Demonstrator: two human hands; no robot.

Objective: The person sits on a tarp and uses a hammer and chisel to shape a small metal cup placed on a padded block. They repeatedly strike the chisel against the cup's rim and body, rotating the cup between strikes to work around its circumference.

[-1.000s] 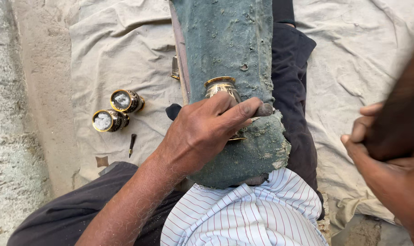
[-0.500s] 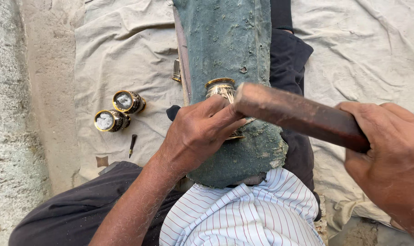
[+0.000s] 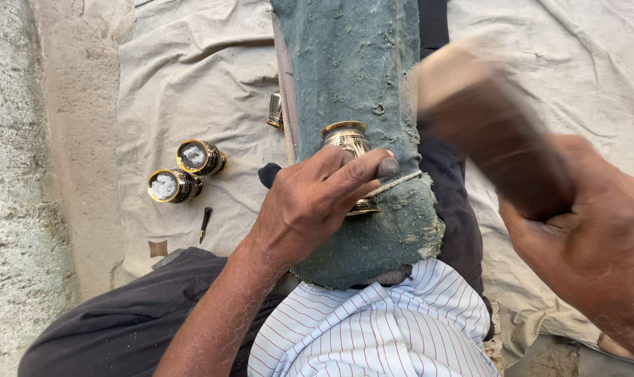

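Left hand [image 3: 310, 202] pinning small, stiff brass cup [image 3: 350, 143] by its body; right hand [image 3: 596, 244] clenching blurred mallet [image 3: 484, 119].

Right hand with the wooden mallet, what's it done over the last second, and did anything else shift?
The right hand came in from the right edge, brought the wooden mallet down near the chisel, and now has it raised again, blurred. The left hand kept its hold on the chisel and the brass pot on the green padded block. The two brass pots on the cloth stayed put.
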